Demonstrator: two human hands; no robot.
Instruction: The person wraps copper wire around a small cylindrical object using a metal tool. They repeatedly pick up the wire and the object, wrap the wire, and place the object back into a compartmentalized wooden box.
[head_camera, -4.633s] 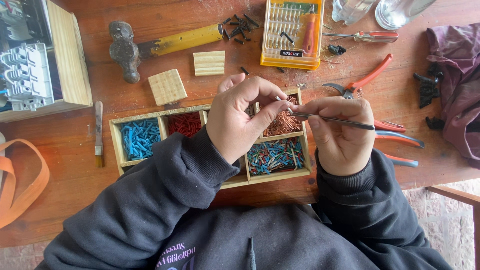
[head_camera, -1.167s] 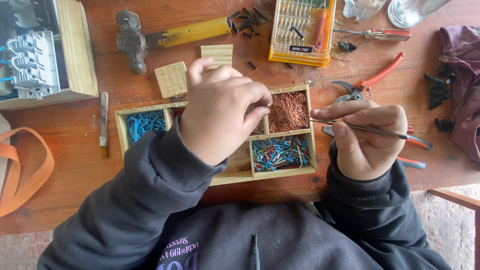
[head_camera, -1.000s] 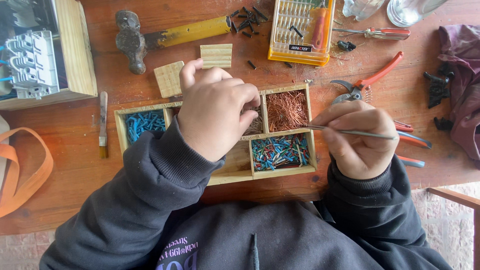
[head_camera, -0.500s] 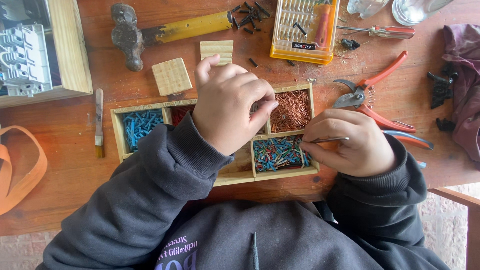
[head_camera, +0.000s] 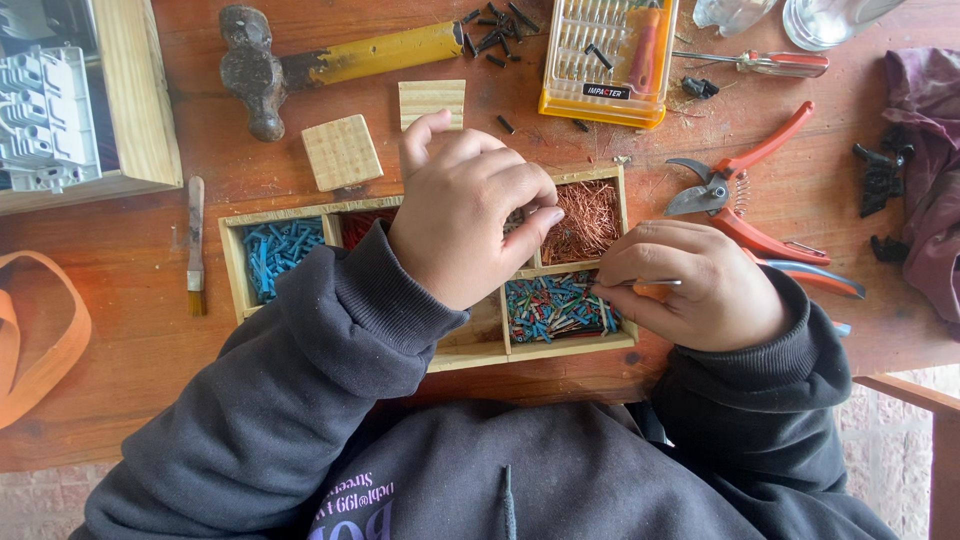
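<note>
— What does the box (head_camera: 237, 262) look like, from left to right?

— It is a flat wooden tray with compartments, and it lies on the red-brown table (head_camera: 90, 215). The left cell holds blue wire bits (head_camera: 280, 255), the next one red bits (head_camera: 362, 225). Then comes copper wire (head_camera: 585, 220) at the upper right, and mixed blue and red bits (head_camera: 555, 305) below it.

— And the hands?

— The left hand (head_camera: 470, 225) hangs over the middle of the box, fingers curled, tips pressed together near the copper cell; I cannot tell what they pinch. The right hand (head_camera: 700, 285) rests at the box's right edge and pinches thin tweezers (head_camera: 650, 284) that point into the mixed cell.

— What is beside it?

— Red pruners (head_camera: 745, 195), just right of the box.
</note>
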